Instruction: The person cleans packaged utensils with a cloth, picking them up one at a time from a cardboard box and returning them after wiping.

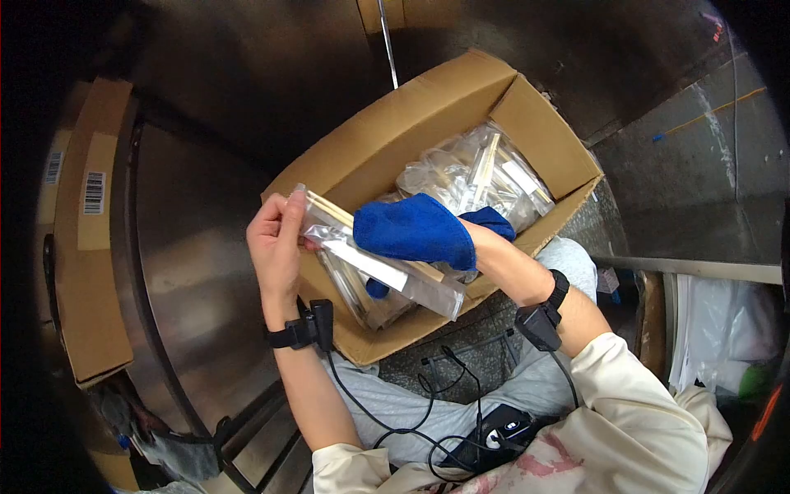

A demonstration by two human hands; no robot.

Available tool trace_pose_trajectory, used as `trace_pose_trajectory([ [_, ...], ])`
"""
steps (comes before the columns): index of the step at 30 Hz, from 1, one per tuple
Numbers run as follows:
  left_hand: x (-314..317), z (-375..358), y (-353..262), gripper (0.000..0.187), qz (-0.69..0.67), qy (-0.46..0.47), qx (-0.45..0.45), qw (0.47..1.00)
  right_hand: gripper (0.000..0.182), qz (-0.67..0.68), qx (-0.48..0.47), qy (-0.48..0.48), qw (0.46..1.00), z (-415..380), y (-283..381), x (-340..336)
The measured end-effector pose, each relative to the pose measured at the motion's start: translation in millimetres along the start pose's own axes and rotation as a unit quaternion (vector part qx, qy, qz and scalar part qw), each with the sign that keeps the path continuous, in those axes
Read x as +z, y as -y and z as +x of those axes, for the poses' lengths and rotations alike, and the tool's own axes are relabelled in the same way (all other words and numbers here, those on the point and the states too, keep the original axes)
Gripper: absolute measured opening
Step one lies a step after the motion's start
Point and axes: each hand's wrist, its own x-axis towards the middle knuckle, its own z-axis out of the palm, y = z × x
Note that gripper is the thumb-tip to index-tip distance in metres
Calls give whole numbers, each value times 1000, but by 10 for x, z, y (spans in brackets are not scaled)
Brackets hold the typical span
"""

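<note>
In the head view, my left hand [278, 235] pinches the upper left end of a clear plastic packet [387, 267] holding thin pale sticks and a white strip. The packet slants down to the right above the open cardboard box [395, 123]. A blue cloth [415, 230] covers my right hand [473, 239] and lies against the packet's upper side; the fingers are hidden beneath the cloth. More clear packets with sticks [485, 169] are heaped inside the box.
Dark metal panels stand behind and left of the box. A cardboard piece with a barcode [105, 222] is at the far left. Black cables [428, 395] run over my lap to a black device [506, 428]. Plastic bags [724, 329] sit at the right.
</note>
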Motion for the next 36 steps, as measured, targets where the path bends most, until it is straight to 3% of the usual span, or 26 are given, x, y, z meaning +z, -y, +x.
trace_pose_trajectory([
  [3,18,-7,6,32,12,58,-20,998,33,-87,-68,-4,994,44,-108,11],
  [5,72,-28,-15,32,46,86,-63,993,20,80,4,-25,996,27,-90,43],
  [6,93,-40,-11,32,46,87,-63,993,20,80,4,-25,996,43,-104,28],
  [8,126,-52,11,33,74,136,-107,982,20,-171,-142,-17,975,89,-115,-19],
  [9,125,-45,32,33,73,137,-106,982,20,-172,-142,-18,975,89,-113,-21],
  [11,112,-37,85,35,110,144,-104,978,19,-71,-22,9,997,86,-21,-9],
  [12,95,-27,104,35,108,144,-104,978,19,-72,-21,9,997,89,-37,21],
  [14,57,8,137,37,160,101,-91,978,18,154,22,-12,988,97,-69,81],
  [17,42,34,115,39,188,51,-81,977,27,254,76,-19,964,96,-42,114],
  [19,-31,68,156,40,193,37,-83,977,27,274,80,-3,958,94,-54,118],
  [23,-183,90,181,34,203,-104,-35,973,26,268,57,42,961,97,-119,119],
  [27,-326,153,273,34,101,-215,38,971,25,250,39,77,964,122,-178,136],
  [28,-368,158,264,33,81,-235,49,967,26,311,127,95,937,41,36,84],
  [32,-395,154,147,35,87,-328,54,939,28,295,147,62,942,-44,176,-47],
  [35,-477,134,145,36,76,-352,54,931,28,277,174,20,945,-48,195,-193],
  [36,-485,133,153,36,72,-343,45,936,29,297,191,-35,935,-46,223,-229],
])
